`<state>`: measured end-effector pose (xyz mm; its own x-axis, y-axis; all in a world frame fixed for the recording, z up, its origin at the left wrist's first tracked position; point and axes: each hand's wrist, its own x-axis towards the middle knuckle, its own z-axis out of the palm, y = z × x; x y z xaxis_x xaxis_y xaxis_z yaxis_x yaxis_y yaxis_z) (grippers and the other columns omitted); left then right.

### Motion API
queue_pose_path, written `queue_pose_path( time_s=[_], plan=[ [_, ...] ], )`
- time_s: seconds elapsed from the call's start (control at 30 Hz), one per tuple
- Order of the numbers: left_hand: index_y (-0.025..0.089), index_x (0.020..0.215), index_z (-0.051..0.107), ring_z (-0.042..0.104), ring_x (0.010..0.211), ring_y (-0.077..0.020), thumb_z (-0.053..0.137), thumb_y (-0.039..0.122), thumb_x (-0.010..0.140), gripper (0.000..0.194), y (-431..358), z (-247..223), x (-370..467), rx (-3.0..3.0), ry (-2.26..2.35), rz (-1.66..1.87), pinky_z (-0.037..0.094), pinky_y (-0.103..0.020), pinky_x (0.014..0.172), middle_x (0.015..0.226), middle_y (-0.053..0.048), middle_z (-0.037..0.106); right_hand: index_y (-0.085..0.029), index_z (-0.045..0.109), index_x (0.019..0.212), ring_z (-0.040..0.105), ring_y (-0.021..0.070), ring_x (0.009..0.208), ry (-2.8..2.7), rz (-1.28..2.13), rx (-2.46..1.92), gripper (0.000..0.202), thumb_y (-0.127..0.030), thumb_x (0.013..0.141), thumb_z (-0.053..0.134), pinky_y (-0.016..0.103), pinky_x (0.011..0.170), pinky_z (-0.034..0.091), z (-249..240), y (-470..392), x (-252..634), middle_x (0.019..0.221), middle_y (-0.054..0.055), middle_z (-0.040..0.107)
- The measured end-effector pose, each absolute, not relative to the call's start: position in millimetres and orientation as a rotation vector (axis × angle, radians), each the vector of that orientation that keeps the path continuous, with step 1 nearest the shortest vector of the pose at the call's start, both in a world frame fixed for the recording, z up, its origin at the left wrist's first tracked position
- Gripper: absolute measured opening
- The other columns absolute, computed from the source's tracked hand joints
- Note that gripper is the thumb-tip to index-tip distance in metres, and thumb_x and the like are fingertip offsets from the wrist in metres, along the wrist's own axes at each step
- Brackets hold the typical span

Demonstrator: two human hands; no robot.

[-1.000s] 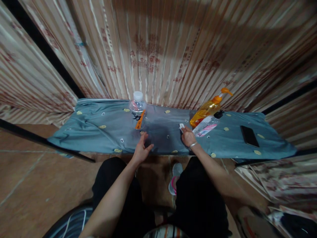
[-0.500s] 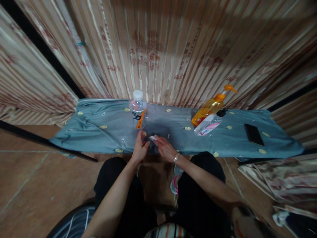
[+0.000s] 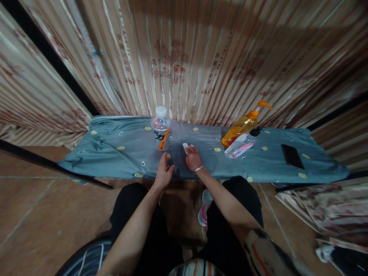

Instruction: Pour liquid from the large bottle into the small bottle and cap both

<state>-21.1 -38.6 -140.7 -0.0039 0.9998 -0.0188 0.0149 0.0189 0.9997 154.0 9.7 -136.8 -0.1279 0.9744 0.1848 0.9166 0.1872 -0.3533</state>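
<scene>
My right hand [image 3: 193, 158] is closed on a small white item [image 3: 185, 147], perhaps folded tissue, low over the middle of the cloth. Just left of it, my left hand [image 3: 164, 171] holds nothing, thumb and fingers apart, near the cloth's front edge. A clear plastic bottle [image 3: 161, 129] with a white cap and an orange-and-black label stands right behind my left hand, apart from the fingertips. The blue-green cloth [image 3: 106, 149] with yellow prints covers the narrow table under both hands.
To the right, an orange pump bottle [image 3: 240, 128] stands beside a clear bottle [image 3: 240, 145] with a black top and pink label. A black phone [image 3: 292, 156] lies farther right. Patterned curtains [image 3: 178, 69] hang behind the table, and dark poles [image 3: 51, 57] flank it.
My right hand has moved forward and away from my left hand, carrying the white item over the cloth, its fingers more curled. My left hand has barely moved.
</scene>
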Motion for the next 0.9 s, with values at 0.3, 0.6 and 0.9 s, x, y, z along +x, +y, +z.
queue_pose_path(
  time_s=[0.3,0.6,0.9],
  plan=[
    [0.024,0.142,0.037,0.046,0.136,-0.0283,0.067,0.032,0.079,0.07,-34.8,-144.6,-23.2,1.128,1.25,1.372,0.038,-0.046,0.114,0.149,-0.014,0.042,-0.015,0.058,0.134,0.048,0.0239,0.135,-2.31,0.594,-1.295,0.052,-0.008,0.083,0.048,0.046,0.114,0.041,-129.4,-63.6,134.3,0.142,0.015,0.055],
    [0.027,0.145,0.034,0.042,0.14,-0.0285,0.066,0.031,0.081,0.072,-38.1,-140.1,-8.9,1.157,1.27,1.302,0.04,-0.047,0.112,0.15,-0.012,0.041,-0.014,0.05,0.141,0.046,0.0294,0.135,-2.182,0.352,-1.515,0.057,-0.007,0.085,0.047,0.053,0.114,0.039,-127.8,-40.9,162.5,0.146,0.018,0.049],
    [0.022,0.145,0.034,0.038,0.143,-0.03,0.066,0.028,0.08,0.073,-35.9,-141.8,5.4,1.262,1.313,1.224,0.033,-0.051,0.115,0.152,-0.016,0.039,-0.013,0.043,0.146,0.039,0.0319,0.142,-2.142,0.385,-1.516,0.06,-0.034,0.091,0.057,0.054,0.115,0.036,-117.1,-61.7,168.5,0.152,0.021,0.043]
  ],
)
